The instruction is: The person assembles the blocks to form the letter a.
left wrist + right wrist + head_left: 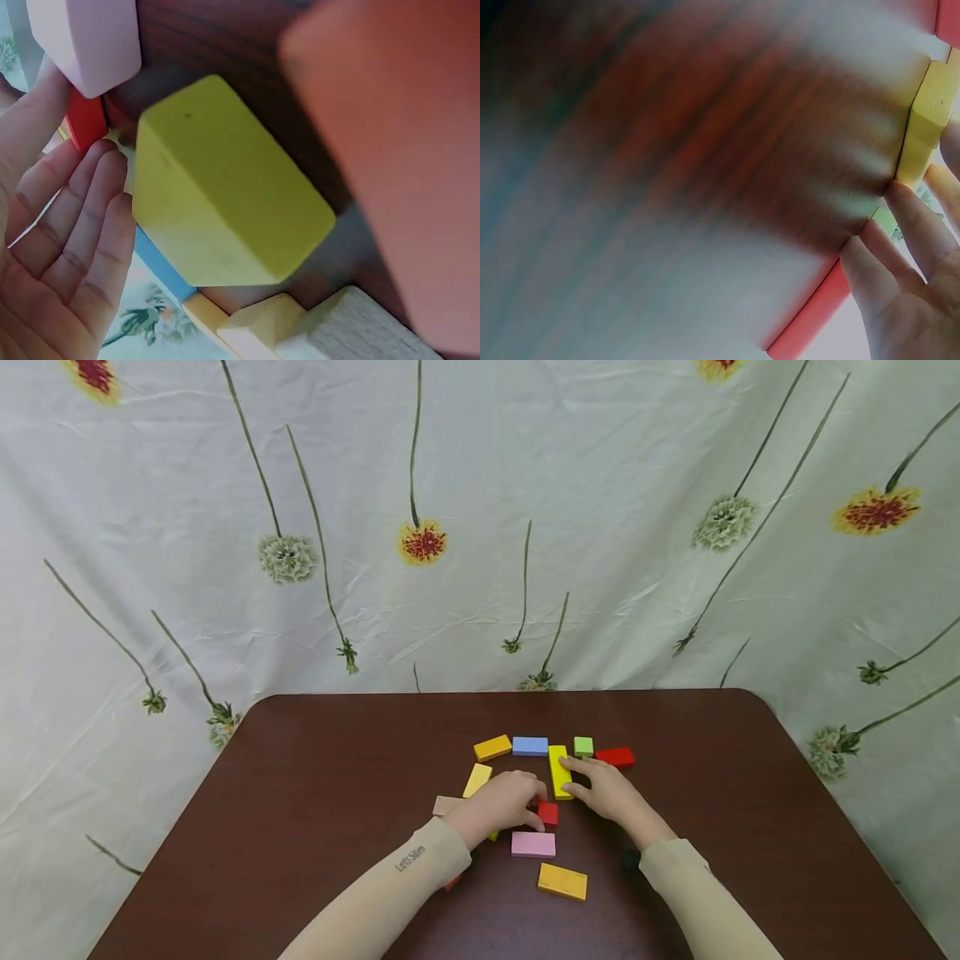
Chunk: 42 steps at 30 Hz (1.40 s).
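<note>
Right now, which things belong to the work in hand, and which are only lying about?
In the work:
small red block at the left hand
bright yellow block at the right hand

Seemingly lying about:
pink block
blue block
green block
long red block
beige block
pale yellow block
front orange block
back orange block
olive block
orange-red block

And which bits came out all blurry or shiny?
Left wrist: the orange-red block at right is out of focus; right wrist: the tabletop is smeary, with pale glare at lower left; head: the yellow block touching the right hand looks fairly crisp.
</note>
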Tool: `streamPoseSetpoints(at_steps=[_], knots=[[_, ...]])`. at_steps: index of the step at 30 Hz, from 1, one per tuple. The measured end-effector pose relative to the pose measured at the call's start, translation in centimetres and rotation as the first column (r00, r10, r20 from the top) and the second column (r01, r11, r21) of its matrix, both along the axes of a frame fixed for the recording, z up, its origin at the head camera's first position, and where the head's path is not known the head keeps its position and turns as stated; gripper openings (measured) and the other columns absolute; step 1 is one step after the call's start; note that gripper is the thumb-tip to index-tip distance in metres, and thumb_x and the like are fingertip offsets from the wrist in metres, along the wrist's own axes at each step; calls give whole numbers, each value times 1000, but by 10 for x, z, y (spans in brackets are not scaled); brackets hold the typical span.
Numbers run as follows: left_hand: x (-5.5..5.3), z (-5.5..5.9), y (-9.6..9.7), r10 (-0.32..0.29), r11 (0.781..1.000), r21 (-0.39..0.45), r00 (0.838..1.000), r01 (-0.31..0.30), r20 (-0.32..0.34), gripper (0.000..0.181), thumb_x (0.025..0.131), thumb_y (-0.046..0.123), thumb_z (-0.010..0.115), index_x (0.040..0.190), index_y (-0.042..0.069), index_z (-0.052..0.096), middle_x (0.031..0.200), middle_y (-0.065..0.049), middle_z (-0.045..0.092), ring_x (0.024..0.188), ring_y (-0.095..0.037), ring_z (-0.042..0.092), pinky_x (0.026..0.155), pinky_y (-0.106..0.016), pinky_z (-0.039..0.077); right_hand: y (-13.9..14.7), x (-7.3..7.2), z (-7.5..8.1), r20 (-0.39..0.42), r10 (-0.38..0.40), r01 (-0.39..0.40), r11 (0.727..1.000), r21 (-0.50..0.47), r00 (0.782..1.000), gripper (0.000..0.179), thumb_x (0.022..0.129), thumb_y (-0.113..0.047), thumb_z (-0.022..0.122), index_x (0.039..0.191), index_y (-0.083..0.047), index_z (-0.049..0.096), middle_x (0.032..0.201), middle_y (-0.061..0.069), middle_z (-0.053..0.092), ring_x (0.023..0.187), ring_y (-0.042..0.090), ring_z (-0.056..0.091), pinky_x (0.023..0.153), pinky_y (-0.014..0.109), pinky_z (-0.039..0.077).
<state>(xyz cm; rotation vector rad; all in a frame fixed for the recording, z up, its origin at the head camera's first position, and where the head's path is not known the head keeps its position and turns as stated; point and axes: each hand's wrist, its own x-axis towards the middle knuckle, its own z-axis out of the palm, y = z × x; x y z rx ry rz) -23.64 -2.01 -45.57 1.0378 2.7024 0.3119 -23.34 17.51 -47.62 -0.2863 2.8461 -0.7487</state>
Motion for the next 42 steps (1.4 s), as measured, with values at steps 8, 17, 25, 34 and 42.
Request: streamPoseSetpoints(at_steps=[8, 17, 25, 34, 42], knots=[[-5, 7, -16, 134, 988, 71, 990, -137, 39, 42, 82, 33, 80, 118, 14, 71, 111, -1, 69, 98, -14, 62, 92, -30, 54, 1, -1, 0, 15, -15, 15, 1000, -3, 1000, 53, 94, -25, 67, 144, -13, 53, 144, 23, 51, 135, 44, 44, 108, 61, 39], [-2, 17, -40, 375, 925, 34, 924, -378, 70, 32, 83, 35, 79, 99, 9, 69, 84, -2, 66, 70, -15, 53, 66, -29, 49, 0, -1, 2, 31, -36, 36, 999, 10, 999, 56, 93, -26, 67, 146, -15, 51, 147, 25, 47, 136, 44, 43, 107, 59, 41], [13, 5, -40, 357, 933, -68, 934, -354, 35, 52, 74, 45, 84, 108, 11, 63, 87, -1, 64, 73, -16, 54, 66, -32, 50, -1, 0, 3, 35, -34, 34, 999, 14, 999, 55, 93, -26, 67, 145, -14, 51, 147, 25, 47, 135, 44, 43, 106, 59, 42], [18, 6, -35, 287, 955, -81, 958, -285, 5, 46, 75, 30, 87, 109, 12, 63, 96, -3, 66, 79, -16, 55, 75, -33, 54, -1, 0, 1, 19, -18, 18, 1000, 25, 1000, 54, 94, -26, 67, 144, -14, 53, 145, 24, 49, 134, 43, 44, 107, 59, 41], [17, 6, -28, 157, 984, -74, 986, -160, -47, 35, 79, 17, 83, 110, 13, 68, 105, -2, 66, 87, -15, 58, 84, -30, 56, -1, 0, 0, 32, -37, 36, 999, 7, 999, 55, 94, -26, 67, 145, -14, 52, 146, 23, 48, 136, 43, 43, 108, 58, 41]])
